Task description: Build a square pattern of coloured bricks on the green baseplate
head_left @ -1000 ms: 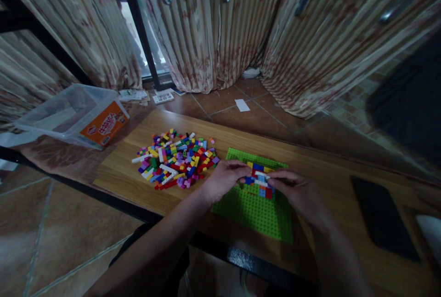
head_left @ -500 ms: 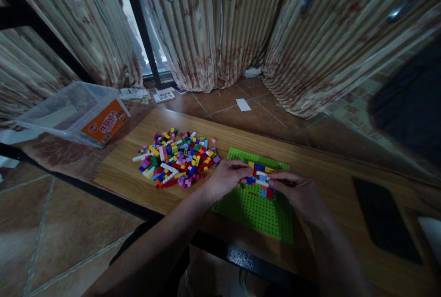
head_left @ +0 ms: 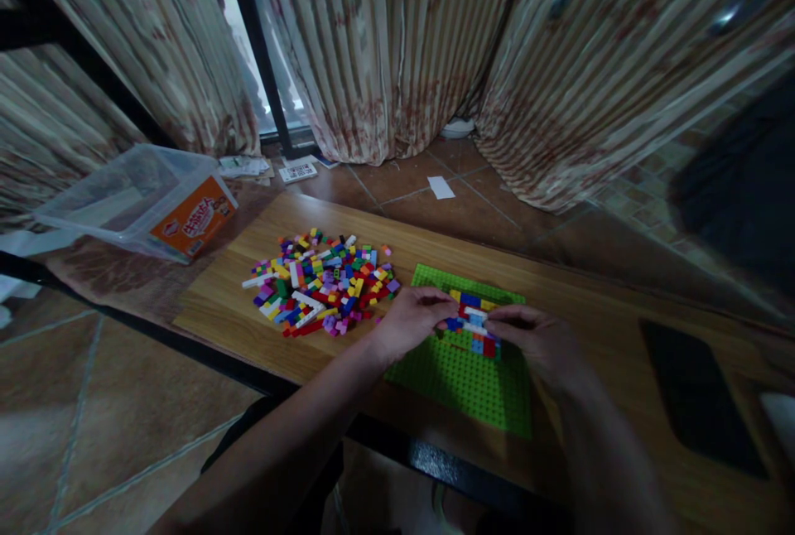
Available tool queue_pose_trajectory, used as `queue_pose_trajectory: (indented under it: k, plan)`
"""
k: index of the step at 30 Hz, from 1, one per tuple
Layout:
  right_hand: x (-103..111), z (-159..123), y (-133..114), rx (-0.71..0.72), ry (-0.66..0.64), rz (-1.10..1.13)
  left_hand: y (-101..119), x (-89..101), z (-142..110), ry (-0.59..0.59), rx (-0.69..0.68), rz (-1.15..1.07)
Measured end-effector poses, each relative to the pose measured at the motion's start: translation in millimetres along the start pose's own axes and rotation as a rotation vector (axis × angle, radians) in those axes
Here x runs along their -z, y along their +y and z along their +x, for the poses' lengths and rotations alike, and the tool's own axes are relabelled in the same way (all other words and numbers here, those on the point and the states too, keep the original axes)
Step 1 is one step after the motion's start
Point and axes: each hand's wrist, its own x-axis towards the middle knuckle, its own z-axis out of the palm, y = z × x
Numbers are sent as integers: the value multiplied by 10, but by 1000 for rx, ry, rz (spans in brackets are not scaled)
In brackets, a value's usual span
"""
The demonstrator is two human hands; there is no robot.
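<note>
A green studded baseplate (head_left: 463,378) lies on the wooden table (head_left: 584,303). On its far half stands a small build of red, blue, white and yellow bricks (head_left: 472,320). My left hand (head_left: 413,320) rests on the plate's left edge, fingers curled against the left side of the build. From the right, my right hand (head_left: 537,340) pinches the build's top bricks with its fingertips. A heap of loose coloured bricks (head_left: 323,282) lies on the table left of the plate, close to my left hand.
A clear plastic tub (head_left: 140,200) with an orange label sits at the far left. A dark flat slab (head_left: 699,394) lies on the table at the right. Striped curtains (head_left: 397,46) hang behind, over a tiled floor with scraps of paper (head_left: 440,187).
Both hands stay on the brick build with only slight finger shifts. The camera has drifted a little.
</note>
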Motion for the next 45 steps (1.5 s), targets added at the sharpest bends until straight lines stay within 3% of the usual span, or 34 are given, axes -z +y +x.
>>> queue_pose_trajectory:
  k: [9, 20, 24, 28, 32, 35, 39, 41, 45]
  plan:
    - [-7, 26, 27, -30, 5, -33, -14, -11, -3, -3, -17, 47]
    - [66, 2, 49, -89, -11, 117, 8, 38, -8, 6, -6, 23]
    - [117, 27, 125, -143, 91, 203, 88, 172, 21, 89, -104, 49]
    - [98, 36, 123, -182, 158, 188, 208, 490, 84, 234, -257, 110]
    - [89, 22, 109, -184, 140, 161, 348, 883, 73, 355, -404, 239]
    - [98, 15, 105, -194, 136, 152, 411, 1054, 1, 417, -435, 495]
    - [100, 16, 95, -195, 143, 84, 420, 1070, -89, 412, -413, 917]
    - [102, 20, 101, -182, 126, 30, 426, 1059, -112, 388, -399, 1008]
    - [109, 19, 131, -98, 134, -13, 496, 1130, -155, 452, -405, 1087]
